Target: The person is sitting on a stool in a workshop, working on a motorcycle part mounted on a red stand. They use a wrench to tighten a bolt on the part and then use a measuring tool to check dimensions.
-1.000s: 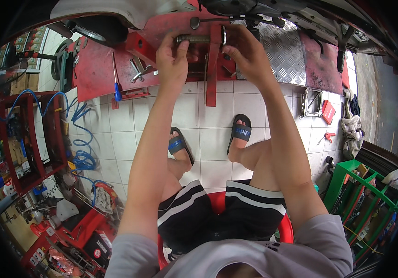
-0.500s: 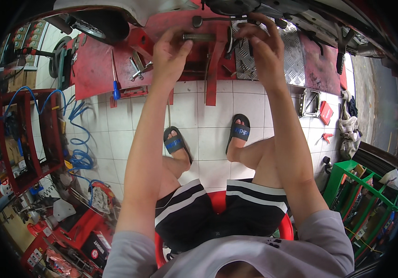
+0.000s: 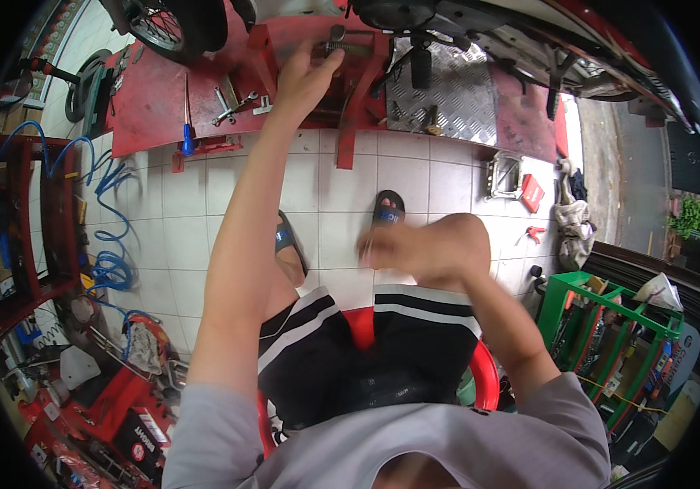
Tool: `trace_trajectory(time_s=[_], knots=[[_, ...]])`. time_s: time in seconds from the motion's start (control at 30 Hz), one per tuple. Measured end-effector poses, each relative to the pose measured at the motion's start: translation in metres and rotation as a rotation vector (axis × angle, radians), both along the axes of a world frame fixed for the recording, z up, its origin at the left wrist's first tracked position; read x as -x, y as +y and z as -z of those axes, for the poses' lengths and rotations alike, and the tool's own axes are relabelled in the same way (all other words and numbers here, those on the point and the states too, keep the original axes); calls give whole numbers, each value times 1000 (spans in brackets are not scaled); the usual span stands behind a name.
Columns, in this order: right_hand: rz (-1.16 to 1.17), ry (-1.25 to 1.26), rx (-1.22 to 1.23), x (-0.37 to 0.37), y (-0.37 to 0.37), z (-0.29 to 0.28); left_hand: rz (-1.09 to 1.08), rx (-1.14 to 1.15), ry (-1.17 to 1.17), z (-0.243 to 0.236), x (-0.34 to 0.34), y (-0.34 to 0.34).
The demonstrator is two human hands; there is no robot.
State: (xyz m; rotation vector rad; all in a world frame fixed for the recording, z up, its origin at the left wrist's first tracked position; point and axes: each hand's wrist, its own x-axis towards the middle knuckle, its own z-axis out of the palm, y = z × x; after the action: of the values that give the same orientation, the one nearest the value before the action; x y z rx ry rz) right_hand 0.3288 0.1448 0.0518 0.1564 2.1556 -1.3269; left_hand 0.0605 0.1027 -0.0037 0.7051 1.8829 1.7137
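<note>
My left hand (image 3: 305, 77) is closed around a threaded metal rod (image 3: 346, 49) at the red upright bracket (image 3: 348, 138) on the red work platform (image 3: 142, 114). My right hand (image 3: 403, 244) is low over my right leg, smeared by motion; whether it holds anything I cannot make out. Left of my left hand lie a blue-handled screwdriver (image 3: 188, 138) and some wrenches (image 3: 232, 110).
A vehicle's wheel (image 3: 175, 37) and dark underside (image 3: 415, 16) overhang the platform, beside a diamond-plate sheet (image 3: 464, 106). A red metal frame (image 3: 0, 187) and coiled blue hose (image 3: 114, 261) are at left. A green rack (image 3: 566, 285) stands at right.
My right hand has left the bracket and moved down toward my lap, blurred. My left hand remains at the threaded rod. The view has shifted slightly.
</note>
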Motion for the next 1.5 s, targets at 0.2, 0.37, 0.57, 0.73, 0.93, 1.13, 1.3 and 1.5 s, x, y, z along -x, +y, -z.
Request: trace_trajectory(time_s=[0.2,0.37,0.57,0.73,0.93,1.13,1.3,1.5], knots=[[-294,-356,235,-124,-102,-2,20,104,230,-7,-3,-9],[-263,-252,71,-140,-126,-15,-78,143,295,-23,-4,-15],[-339,-357,-109,-152,-133,-61,-187,106,411,-15,-16,-30],[-184,-414,-243,-185,-119,-90,-142,267,392,-23,-26,-39],[-253,-402,-278,-184,-110,-102,-117,199,313,-6,-13,-38],[-465,-250,-271,-149,-108,-82,-135,126,23,-4,-6,-11],[-642,-190,-42,-119,-96,-44,-142,51,-111,-1,-9,8],[-954,-459,165,-72,-84,-11,-152,100,50,19,10,20]])
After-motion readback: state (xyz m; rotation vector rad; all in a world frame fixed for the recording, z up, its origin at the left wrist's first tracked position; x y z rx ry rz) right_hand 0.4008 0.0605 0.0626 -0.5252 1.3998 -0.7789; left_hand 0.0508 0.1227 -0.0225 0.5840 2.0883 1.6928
